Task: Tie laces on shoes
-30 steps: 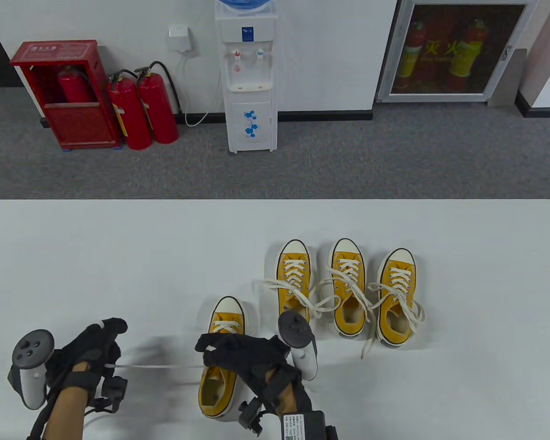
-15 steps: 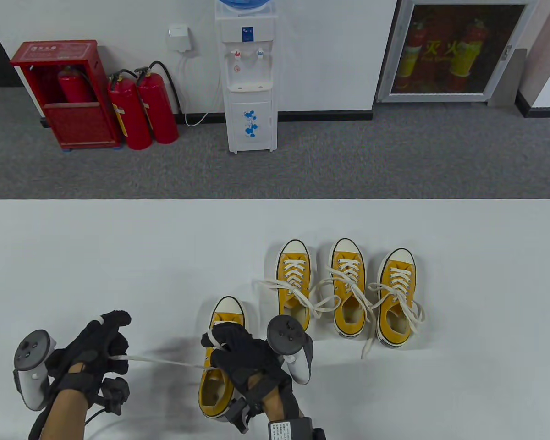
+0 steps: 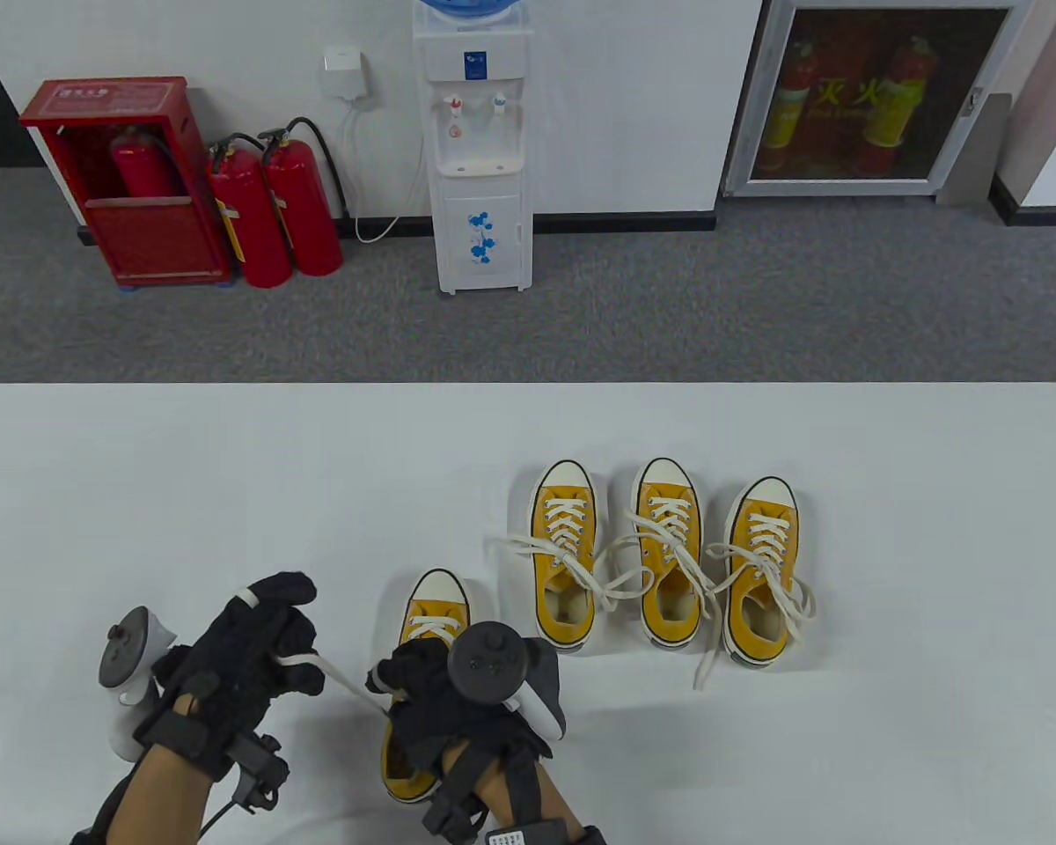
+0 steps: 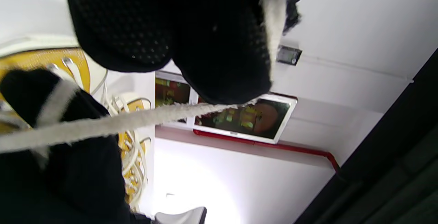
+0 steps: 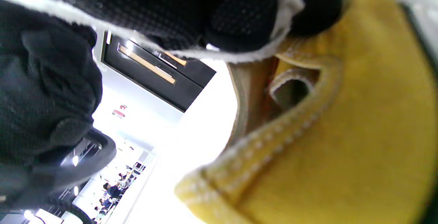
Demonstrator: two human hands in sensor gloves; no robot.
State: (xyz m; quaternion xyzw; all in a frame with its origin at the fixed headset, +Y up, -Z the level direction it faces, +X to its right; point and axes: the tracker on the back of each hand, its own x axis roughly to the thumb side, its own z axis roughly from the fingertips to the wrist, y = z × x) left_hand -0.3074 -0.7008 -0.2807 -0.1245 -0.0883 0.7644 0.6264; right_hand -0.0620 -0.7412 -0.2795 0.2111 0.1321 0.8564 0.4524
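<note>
A yellow canvas shoe (image 3: 431,612) with a white toe cap stands near the table's front, toe pointing away. My left hand (image 3: 268,647) is just left of it and grips one white lace (image 3: 339,676), which runs taut from my fingers to the shoe's eyelets. The same lace crosses the left wrist view (image 4: 113,123). My right hand (image 3: 427,687) rests over the shoe's tongue and pinches the other lace end (image 5: 284,39) against the yellow upper (image 5: 359,131). The shoe's middle is hidden under that hand.
Three more yellow shoes (image 3: 566,554) (image 3: 669,550) (image 3: 761,568) stand side by side to the right, their white laces loose on the white table (image 3: 185,493). One lace end trails toward the front (image 3: 708,664).
My left hand has moved right toward the shoe, shortening the stretched lace. My right hand has turned and shifted left over the shoe's opening.
</note>
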